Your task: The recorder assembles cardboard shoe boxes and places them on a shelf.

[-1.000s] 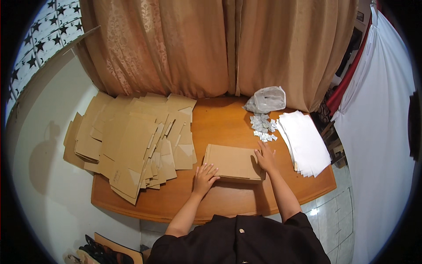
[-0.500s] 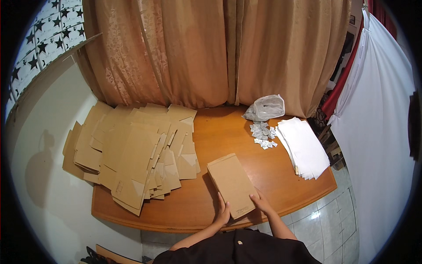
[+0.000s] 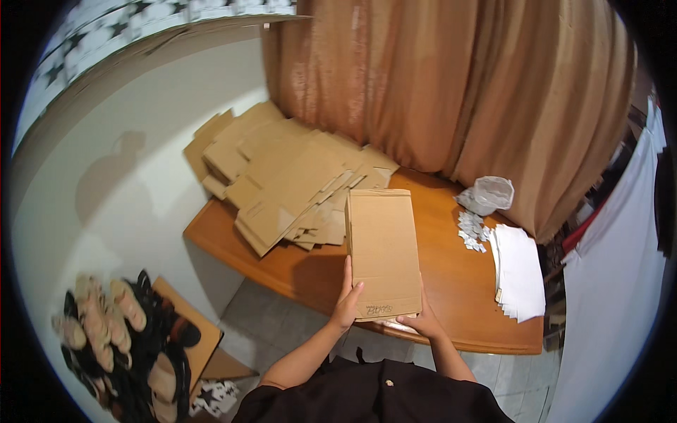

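Note:
A closed brown cardboard box point(image 3: 385, 250) is held up between my two hands, over the front part of the wooden table. My left hand point(image 3: 346, 302) grips its lower left side, thumb on the top face. At the lower right corner my right hand point(image 3: 425, 317) is closed round the edge, its fingers partly hidden behind the box. Dark marks show near the box's near end. Beyond it to the left lies a wide pile of flat, unfolded cardboard boxes point(image 3: 282, 169).
On the right of the wooden table point(image 3: 451, 282) lie small sachets point(image 3: 471, 229), a clear plastic bag point(image 3: 491, 194) and a stack of white paper sheets point(image 3: 518, 271). Many sandals point(image 3: 116, 317) are heaped at the lower left near the wall. A brown curtain point(image 3: 423, 77) hangs behind.
The box has been lifted off the table toward me, still in both hands. My view has turned left, bringing the sandals into sight.

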A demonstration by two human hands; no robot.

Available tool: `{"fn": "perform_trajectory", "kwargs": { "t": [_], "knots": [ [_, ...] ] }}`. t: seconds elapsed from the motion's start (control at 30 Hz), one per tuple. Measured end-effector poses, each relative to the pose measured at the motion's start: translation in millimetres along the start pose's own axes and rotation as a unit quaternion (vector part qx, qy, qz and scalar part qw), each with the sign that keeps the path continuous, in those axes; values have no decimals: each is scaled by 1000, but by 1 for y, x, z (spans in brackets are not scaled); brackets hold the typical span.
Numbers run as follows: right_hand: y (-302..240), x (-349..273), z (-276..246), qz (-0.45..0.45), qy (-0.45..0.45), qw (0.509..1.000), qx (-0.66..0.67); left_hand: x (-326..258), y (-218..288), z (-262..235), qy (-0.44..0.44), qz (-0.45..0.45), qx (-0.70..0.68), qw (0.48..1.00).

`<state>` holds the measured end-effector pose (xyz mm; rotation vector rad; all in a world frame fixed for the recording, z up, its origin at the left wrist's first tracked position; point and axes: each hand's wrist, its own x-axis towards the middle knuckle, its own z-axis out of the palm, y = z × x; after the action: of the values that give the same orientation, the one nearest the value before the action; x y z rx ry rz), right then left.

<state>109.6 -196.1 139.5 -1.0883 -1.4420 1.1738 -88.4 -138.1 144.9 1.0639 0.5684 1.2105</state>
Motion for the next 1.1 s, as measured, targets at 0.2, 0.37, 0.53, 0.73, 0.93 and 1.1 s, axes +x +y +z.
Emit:
{"fn": "perform_trajectory", "kwargs": {
  "t": [0.2, 0.37, 0.53, 0.73, 0.93, 1.1],
  "knots": [
    [-9, -46, 66, -58, -79, 995, 17, -133, 47, -3, 143, 65, -64, 985],
    [-33, -81, 148, -241, -159, 957, 14, -256, 92, 5, 280, 126, -60, 950],
    [-73, -119, 233, -285, -266, 911, 132, -360, 144, 13, 355, 200, 35, 913],
    [-120, -173, 323, -288, -383, 839, 257, -481, 181, 13, 370, 250, 290, 847],
    [-175, -236, 418, -388, -420, 781, 250, -598, 232, 12, 372, 330, 396, 772],
    [-233, -298, 519, -420, -416, 745, 308, -706, 320, 4, 367, 288, 616, 634]
  ]
}}
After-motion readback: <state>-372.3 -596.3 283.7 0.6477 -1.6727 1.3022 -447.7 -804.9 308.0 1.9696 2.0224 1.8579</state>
